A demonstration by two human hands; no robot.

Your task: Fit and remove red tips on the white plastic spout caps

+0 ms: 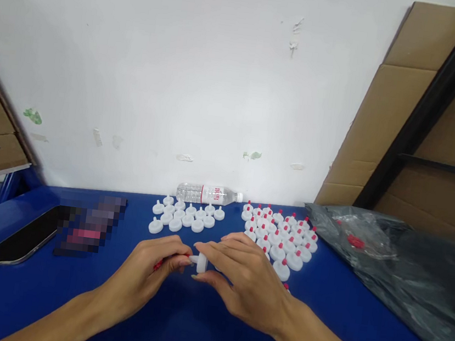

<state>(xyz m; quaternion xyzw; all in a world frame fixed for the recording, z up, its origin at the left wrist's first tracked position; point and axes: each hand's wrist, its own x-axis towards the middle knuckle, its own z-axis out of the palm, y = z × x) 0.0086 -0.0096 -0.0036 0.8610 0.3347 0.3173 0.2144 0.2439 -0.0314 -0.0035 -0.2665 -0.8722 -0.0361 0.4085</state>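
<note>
Between my hands, above the front of the blue table, is a white nozzle cap point(202, 263) lying sideways with its spout toward the left. My right hand point(245, 278) grips its wide round base between thumb and fingers. At the spout's tip, my left hand point(153, 269) pinches a small red tip cap point(188, 255), mostly covered by the fingers. More red pieces point(158, 265) show in the curl of the left palm. Behind the left hand stand several white nozzle caps point(175, 224) with bare spouts. Behind the right hand are several nozzle caps with red tips point(278, 251).
A clear plastic bottle point(208, 194) lies against the white wall. On the left is a dark phone point(24, 237) beside a blurred item point(92, 226). To the right, a dark plastic sheet point(406, 270) carries a clear bag with red pieces point(355, 241). Cardboard point(401, 103) leans behind.
</note>
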